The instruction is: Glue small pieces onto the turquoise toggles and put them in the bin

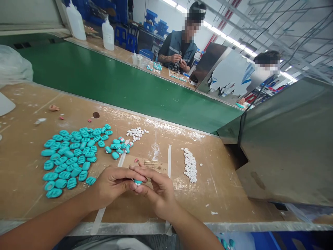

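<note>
Person's L hand (pixel 109 182) & R hand (pixel 158 189) meet at near-middle of the table (pixel 208 205), fingertips together. Grip: both clamped on one small teal pc (pixel 138 182) w/ white on its near side, held btwn thumbs & fingers just above the tabletop; most of it hidden by the fingers.

To the left, a big spread of teal pcs (pixel 68 162), approx oval, many w/ grooves or openings on top, lying close, some touching. Right of that & a bit farther, a smaller teal cluster (pixel 114 146), a few w/ white & pink parts. Just beyond, a loose heap of tiny white pcs (pixel 136 133). Right of the hands, a long band of similar white bits (pixel 190 166), one lying apart on its right.

Btwn the two tape strips (pixel 169 161), just past the hands: thin sticks (pixel 151 163) & a small pink bit. Far left on table: flesh-coloured pc (pixel 54 108), dark round spot (pixel 96 115), more pink bits. Plastic bag (pixel 14 64) at left edge.

Green belt (pixel 117 83) runs across behind; metal housing (pixel 288 149) on the right. Far side of belt: two white bottles (pixel 108 34) at left, a co-worker (pixel 178 48) w/ both hands up at a small item, teal & white pcs in front. Another person at far right, partly hidden by a metal panel (pixel 229 73).
</note>
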Motion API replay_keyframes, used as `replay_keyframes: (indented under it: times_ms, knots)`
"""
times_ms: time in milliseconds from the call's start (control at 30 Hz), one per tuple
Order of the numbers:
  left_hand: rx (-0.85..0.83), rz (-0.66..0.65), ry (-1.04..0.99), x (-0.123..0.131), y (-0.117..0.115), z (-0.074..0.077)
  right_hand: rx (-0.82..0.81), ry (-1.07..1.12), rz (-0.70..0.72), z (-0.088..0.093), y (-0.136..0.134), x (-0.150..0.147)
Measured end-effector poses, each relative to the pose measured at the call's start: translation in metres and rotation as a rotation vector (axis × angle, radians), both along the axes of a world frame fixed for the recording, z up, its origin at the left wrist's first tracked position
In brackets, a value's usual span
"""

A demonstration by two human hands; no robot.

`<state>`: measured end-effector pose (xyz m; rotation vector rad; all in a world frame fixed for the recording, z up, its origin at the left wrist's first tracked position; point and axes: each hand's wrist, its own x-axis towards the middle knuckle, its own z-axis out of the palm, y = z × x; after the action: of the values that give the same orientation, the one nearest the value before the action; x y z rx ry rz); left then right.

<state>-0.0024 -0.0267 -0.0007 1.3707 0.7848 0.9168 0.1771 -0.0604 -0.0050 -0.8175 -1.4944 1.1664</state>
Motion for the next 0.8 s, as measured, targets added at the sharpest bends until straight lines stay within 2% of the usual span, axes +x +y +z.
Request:
replay_keyframes:
  times_ms: [133, 267, 367, 433, 567, 667, 733, 800]
  knots:
    - [-0.176, 0.048, -0.003, 0.002, -0.004, 0.005, 0.004, 0.036, -0.001, 0.0, -0.002, -0.001]
    - [-0.313, 0.04, -0.049, 0.007, -0.004, 0.014, 0.069, -0.134, -0.043, 0.003, -0.003, 0.002]
    - [-0.369, 0.127, -0.083, 0.011, -0.002, 0.027, 0.233, -0.266, -0.112, 0.001, -0.001, 0.009]
    - [-0.338, 0.194, -0.093, 0.01, -0.001, 0.038, 0.35, -0.321, -0.193, 0.001, 0.002, 0.015]
    - [-0.285, 0.45, -0.215, -0.004, 0.004, 0.054, 0.517, -0.446, -0.349, 0.01, 0.017, 0.024]
    - [-0.418, 0.679, -0.444, -0.025, 0.007, 0.053, 0.598, -0.634, -0.237, 0.022, 0.043, 0.018]
    - [-0.513, 0.823, -0.586, -0.039, 0.006, 0.047, 0.659, -0.812, -0.076, 0.026, 0.067, 0.008]
    - [-0.534, 0.893, -0.64, -0.049, 0.002, 0.039, 0.774, -0.968, 0.088, 0.025, 0.094, -0.008]
